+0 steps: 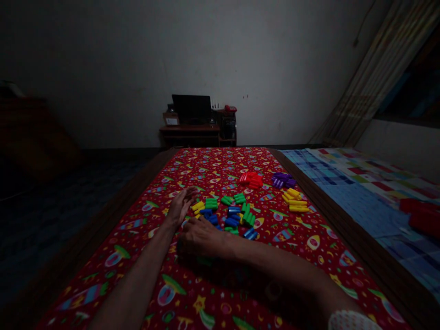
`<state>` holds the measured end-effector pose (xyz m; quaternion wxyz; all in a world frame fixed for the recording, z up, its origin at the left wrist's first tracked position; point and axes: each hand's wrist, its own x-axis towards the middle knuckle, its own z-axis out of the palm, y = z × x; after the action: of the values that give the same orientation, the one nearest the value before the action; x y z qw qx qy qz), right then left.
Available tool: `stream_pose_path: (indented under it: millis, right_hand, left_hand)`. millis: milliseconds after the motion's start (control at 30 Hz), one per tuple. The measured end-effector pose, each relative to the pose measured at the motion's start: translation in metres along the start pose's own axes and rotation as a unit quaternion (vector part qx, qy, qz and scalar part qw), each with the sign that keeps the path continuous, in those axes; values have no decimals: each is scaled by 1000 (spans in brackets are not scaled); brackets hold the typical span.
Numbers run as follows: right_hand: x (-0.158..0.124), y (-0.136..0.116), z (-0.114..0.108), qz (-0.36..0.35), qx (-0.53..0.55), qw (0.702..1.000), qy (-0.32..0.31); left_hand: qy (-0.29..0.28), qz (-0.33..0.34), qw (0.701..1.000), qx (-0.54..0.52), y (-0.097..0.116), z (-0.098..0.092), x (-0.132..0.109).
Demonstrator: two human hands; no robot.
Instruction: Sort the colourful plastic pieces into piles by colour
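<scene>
My left hand (182, 206) is held just left of a loose group of small plastic pieces, its fingers stretched out and apart, with nothing seen in it. My right hand (202, 238) reaches across to the near left side of the group, its fingers curled downward. Whatever those fingers grip, if anything, is hidden beneath the hand. Closest to both hands are yellow pieces (198, 207), green pieces (211, 203) and blue pieces (210, 214), all short and rod-like. More blue pieces (232, 221) and green pieces (248, 215) lie to the right.
Sorted piles of red pieces (251, 179), purple pieces (283, 179) and yellow pieces (294, 200) lie farther right on the red patterned cloth (220, 160). A bed with a checked cover (319, 178) adjoins on the right. Beyond the far edge stands a desk with a monitor (192, 109).
</scene>
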<state>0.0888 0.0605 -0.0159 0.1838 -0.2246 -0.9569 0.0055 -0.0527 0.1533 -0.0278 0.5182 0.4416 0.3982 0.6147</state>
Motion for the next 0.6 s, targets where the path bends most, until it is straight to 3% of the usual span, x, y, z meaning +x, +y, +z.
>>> stream_pose_path:
  millis: [100, 200, 433, 600]
  right_hand:
    - [-3, 6, -7, 14, 58, 998, 7]
    - [-8, 12, -23, 77, 165, 983, 15]
    - [-33, 34, -46, 272, 275, 915, 116]
    - [-54, 60, -54, 323, 347, 852, 221]
  left_hand:
    - [3, -8, 999, -31, 0, 0, 0]
    - [-5, -14, 999, -36, 1, 1, -2]
    - [-20, -7, 1000, 4, 2, 0, -3]
    - [-21, -14, 1000, 3, 1, 0, -3]
